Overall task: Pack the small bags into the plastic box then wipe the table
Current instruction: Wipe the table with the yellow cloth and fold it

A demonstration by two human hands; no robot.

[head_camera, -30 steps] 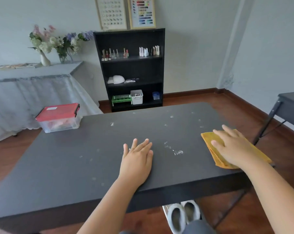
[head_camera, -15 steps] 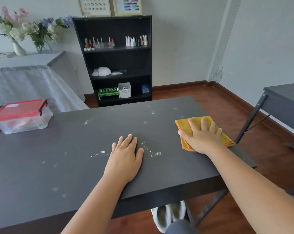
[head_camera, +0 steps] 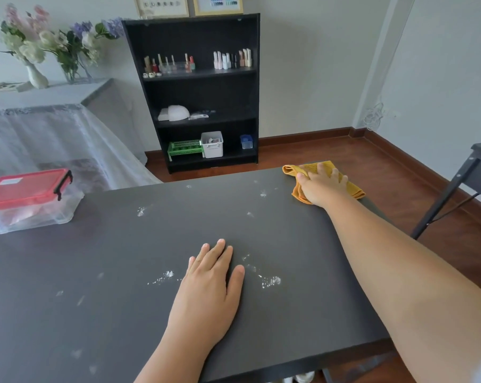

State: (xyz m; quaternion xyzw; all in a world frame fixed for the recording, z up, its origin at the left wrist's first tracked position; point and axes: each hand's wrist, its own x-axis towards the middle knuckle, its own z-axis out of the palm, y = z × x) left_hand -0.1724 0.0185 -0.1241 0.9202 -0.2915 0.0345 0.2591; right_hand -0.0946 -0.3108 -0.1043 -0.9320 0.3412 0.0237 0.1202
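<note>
Right hand (head_camera: 320, 186) slid crumpled yellow cloth (head_camera: 327, 168) to far corner, pressing; left hand (head_camera: 209, 283) flat on table (head_camera: 109, 272).

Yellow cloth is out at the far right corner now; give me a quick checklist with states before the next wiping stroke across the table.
1. Folded yellow cloth flat under the right hand, on the table: ok.
2. Left hand flat on the dark grey table, bracing: ok.
3. Clear plastic box with red lid shut, latch down, at the far left corner, out of the stroke path: ok.
4. Small bags all packed: none loose on the table; box contents blurred: cannot tell.
5. Table clean: not ok; white crumb patches remain near the left hand and farther back.
</note>
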